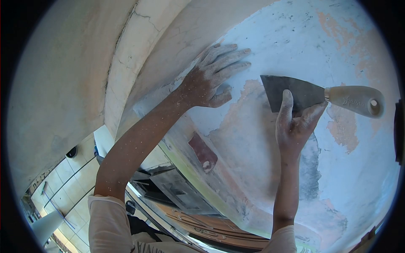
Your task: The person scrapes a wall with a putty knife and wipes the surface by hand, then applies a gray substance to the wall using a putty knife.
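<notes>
Putty knife (311, 92) is clamped by its blade between thumb and fingers of the right hand (296, 123), long axis crosswise to that forearm, edge facing the left hand (213, 74), fingers apart on plaster (274, 29).

Head view: I cannot see most of the fingers of the right hand (295, 122), as they lie behind the blade (295, 93). Raised lettering on the handle (352, 99) too faint for me to read with confidence. Print on the shirt (110, 225) runs partly out at the bottom edge; I get no full word. Dark object (398, 133) at far right cut by the round lens border, unidentified. Round black object (72, 152) near the floor tiles (64, 170): too small for me to name.
</notes>
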Motion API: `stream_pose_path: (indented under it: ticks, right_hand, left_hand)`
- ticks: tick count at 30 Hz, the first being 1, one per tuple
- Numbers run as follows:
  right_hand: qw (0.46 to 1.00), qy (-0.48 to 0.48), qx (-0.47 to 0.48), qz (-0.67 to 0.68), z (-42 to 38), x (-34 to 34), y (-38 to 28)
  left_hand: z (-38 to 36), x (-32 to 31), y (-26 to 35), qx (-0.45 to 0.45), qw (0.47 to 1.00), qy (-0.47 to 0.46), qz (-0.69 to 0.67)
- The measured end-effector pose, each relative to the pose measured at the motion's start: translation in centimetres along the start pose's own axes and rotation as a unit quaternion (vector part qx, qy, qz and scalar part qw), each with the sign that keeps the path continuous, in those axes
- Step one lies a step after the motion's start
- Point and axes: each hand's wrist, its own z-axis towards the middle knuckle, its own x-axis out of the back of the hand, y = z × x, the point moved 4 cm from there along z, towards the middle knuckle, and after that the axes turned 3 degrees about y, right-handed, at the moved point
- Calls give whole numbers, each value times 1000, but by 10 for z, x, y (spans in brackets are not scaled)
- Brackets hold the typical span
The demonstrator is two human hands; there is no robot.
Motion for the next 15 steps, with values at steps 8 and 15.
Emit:
stream_pose_path:
  ticks: [8, 15]
  right_hand:
    - [987, -21, 111, -112, -3, 1, 0]
    - [994, -48, 56, -84, -3, 0, -4]
  left_hand:
    - [0, 1, 0, 4, 1000, 2, 0]
    - [0, 1, 0, 0, 1000, 6, 2]
